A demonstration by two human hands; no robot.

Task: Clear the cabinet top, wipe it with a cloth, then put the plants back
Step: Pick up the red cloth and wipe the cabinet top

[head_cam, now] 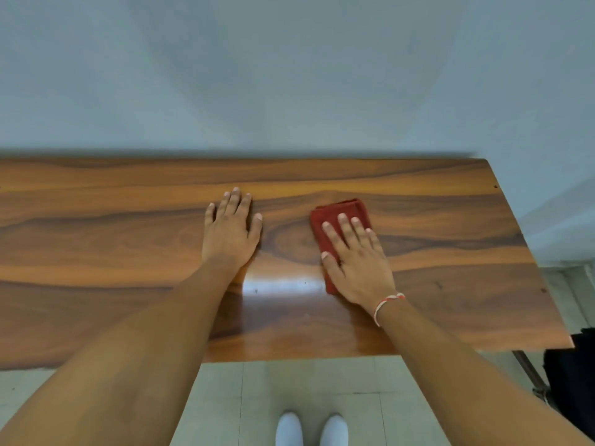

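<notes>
Two flat hands, right hand (355,262) pressing red cloth (341,214), left hand (230,231) on cabinet top (450,252)

Folded red cloth (338,217) flat on wooden cabinet top (450,220)

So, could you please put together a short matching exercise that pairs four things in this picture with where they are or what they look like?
Things:
1. left hand
2. right hand
3. cloth
4. shoes

Descriptions:
A. red, folded, lying on the cabinet top
B. white, on the tiled floor below the near edge
C. flat on bare wood, fingers straight
D. pressing on the cloth, a thread bracelet at the wrist

Pairs: 1-C, 2-D, 3-A, 4-B
</notes>
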